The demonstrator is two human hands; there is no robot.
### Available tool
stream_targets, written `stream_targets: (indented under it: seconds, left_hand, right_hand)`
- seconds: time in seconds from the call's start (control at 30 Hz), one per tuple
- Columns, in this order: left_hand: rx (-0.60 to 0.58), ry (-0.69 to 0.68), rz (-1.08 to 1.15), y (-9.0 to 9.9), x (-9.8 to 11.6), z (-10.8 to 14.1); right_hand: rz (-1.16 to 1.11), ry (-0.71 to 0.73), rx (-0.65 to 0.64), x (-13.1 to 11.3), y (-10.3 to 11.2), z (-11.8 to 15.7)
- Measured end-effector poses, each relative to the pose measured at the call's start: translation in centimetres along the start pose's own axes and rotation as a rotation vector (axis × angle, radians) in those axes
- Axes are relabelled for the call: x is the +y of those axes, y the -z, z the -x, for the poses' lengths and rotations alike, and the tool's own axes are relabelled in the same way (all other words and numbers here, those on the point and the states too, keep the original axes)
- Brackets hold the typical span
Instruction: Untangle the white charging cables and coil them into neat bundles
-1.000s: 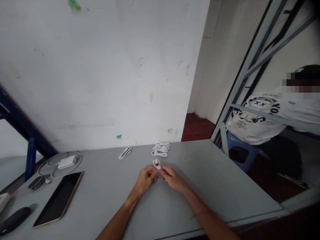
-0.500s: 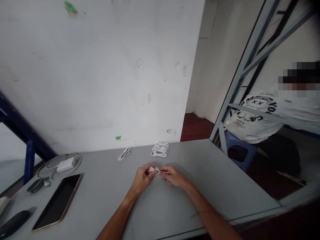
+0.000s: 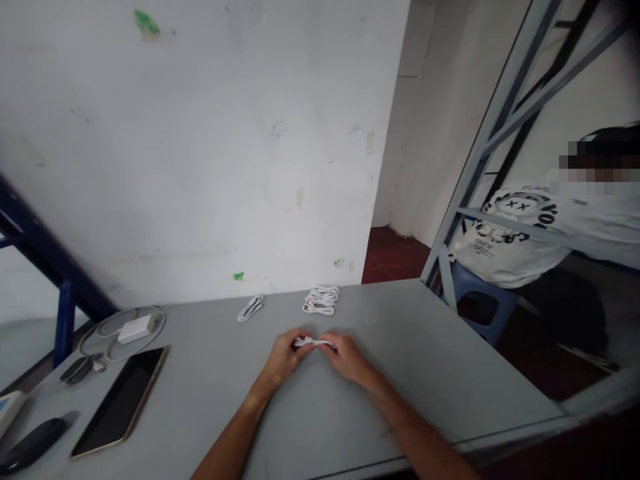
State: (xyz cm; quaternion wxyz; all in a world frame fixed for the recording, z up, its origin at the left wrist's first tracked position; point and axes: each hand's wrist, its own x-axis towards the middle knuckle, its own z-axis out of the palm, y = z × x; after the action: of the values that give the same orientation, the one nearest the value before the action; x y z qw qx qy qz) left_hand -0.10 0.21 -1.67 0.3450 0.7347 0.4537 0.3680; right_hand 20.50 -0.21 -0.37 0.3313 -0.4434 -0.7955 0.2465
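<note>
A bundled white cable (image 3: 314, 342) is held just above the grey table, stretched between my two hands. My left hand (image 3: 289, 352) pinches its left end, thumb and fingers closed. My right hand (image 3: 344, 353) grips the right end in the same way. Beyond my hands, several coiled white cables (image 3: 321, 300) lie side by side near the wall. To their left is a single coiled white cable (image 3: 251, 308). A thin white strand (image 3: 371, 318) rests on the table to the right of the cables.
On the left of the grey table (image 3: 210, 393) are a white charger (image 3: 136, 329) with a looped cord, dark small items (image 3: 77, 370), a black tablet (image 3: 121, 400) and a black mouse (image 3: 34, 443). A wall (image 3: 225, 167) stands behind. A person (image 3: 520, 227) sits beyond the metal frame at right.
My right hand has shifted its grip, so the cable bundle now lies straighter and more level between both hands. The view has turned slightly left.
</note>
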Motion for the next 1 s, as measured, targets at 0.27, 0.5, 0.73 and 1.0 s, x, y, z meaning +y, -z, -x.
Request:
stream_targets:
  seconds: [0.27, 0.5, 0.73, 1.0]
  left_hand:
    - [0.004, -0.159, -0.311, -0.4, -0.6, -0.2]
    - [0.147, -0.143, -0.597, 0.2, -2.7, 3.7]
    - [0.056, -0.057, -0.865, 0.6, -3.8, 6.0]
    - [0.077, -0.073, -0.909, 0.4, -3.9, 5.9]
  right_hand:
    - [0.269, 0.052, 0.009, 0.2, -0.5, -0.1]
    - [0.365, -0.111, 0.064, 1.6, 1.2, 2.8]
    - [0.444, -0.094, -0.046, 2.9, 1.4, 4.6]
    - [0.463, -0.087, -0.018, 2.5, 1.3, 4.6]
